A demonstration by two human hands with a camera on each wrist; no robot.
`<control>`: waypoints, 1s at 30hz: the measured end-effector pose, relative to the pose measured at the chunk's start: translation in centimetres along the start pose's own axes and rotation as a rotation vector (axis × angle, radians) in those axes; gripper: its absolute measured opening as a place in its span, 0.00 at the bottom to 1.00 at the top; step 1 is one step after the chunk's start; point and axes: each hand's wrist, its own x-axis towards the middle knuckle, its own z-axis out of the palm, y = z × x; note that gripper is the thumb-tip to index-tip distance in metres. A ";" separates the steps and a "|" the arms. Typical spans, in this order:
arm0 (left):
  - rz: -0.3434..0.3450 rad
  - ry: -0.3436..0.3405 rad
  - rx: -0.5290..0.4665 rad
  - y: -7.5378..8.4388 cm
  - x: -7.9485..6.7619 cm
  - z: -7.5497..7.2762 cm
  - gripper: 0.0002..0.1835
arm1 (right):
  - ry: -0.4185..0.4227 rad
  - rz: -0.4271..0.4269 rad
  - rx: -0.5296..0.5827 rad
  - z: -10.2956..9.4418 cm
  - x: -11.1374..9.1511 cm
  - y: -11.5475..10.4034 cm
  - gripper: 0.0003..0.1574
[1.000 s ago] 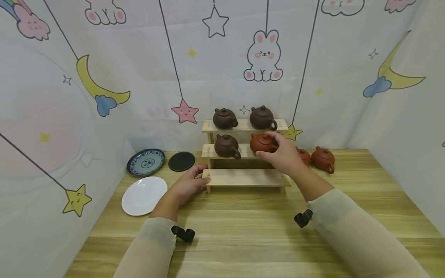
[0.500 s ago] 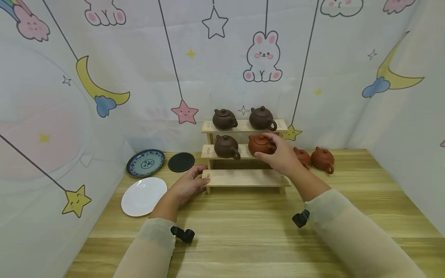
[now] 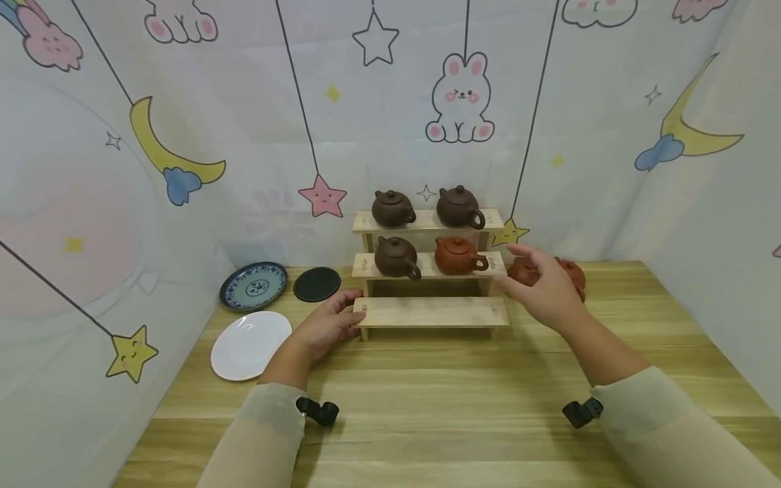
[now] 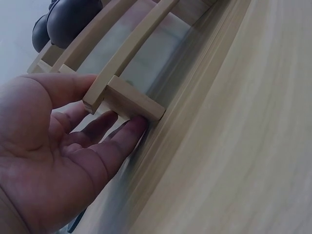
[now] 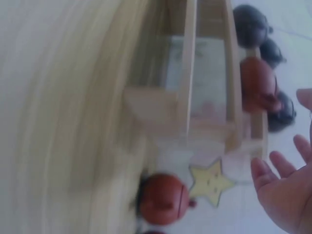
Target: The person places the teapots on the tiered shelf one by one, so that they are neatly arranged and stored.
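My left hand (image 3: 326, 325) grips the left end of a three-tier wooden display stand (image 3: 430, 312). In the left wrist view its thumb lies on the lowest board (image 4: 129, 53) and the fingers reach the leg underneath. A red-brown clay teapot (image 3: 456, 256) sits at the right of the middle tier, beside a dark brown teapot (image 3: 396, 257). The top tier bears two more dark teapots, one left (image 3: 392, 209) and one right (image 3: 459, 207). My right hand (image 3: 546, 288), holding nothing, hovers right of the stand with thumb and fingers spread, partly covering two red-brown teapots (image 3: 523, 271) behind it.
Left of the stand are a blue patterned plate (image 3: 254, 286), a white plate (image 3: 251, 346) and a dark round coaster-like disc (image 3: 316, 284). Behind the wooden table (image 3: 427, 407) hangs a printed cloth (image 3: 256, 135), close to the stand's back.
My right hand has let go of the red-brown teapot on the middle tier and moved right, off the stand. The left hand keeps its grip on the stand.
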 end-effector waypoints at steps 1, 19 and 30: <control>0.001 -0.001 0.000 0.0 0.0 -0.1 0.31 | 0.005 0.001 0.003 -0.4 -0.3 0.4 0.51; 0.007 -0.014 -0.015 0.1 -0.3 -0.1 0.32 | 0.075 0.253 -0.038 -6.6 -0.4 8.9 0.59; 0.004 -0.018 -0.035 0.3 -0.3 0.0 0.32 | 0.043 0.254 -0.111 -6.1 2.4 12.4 0.64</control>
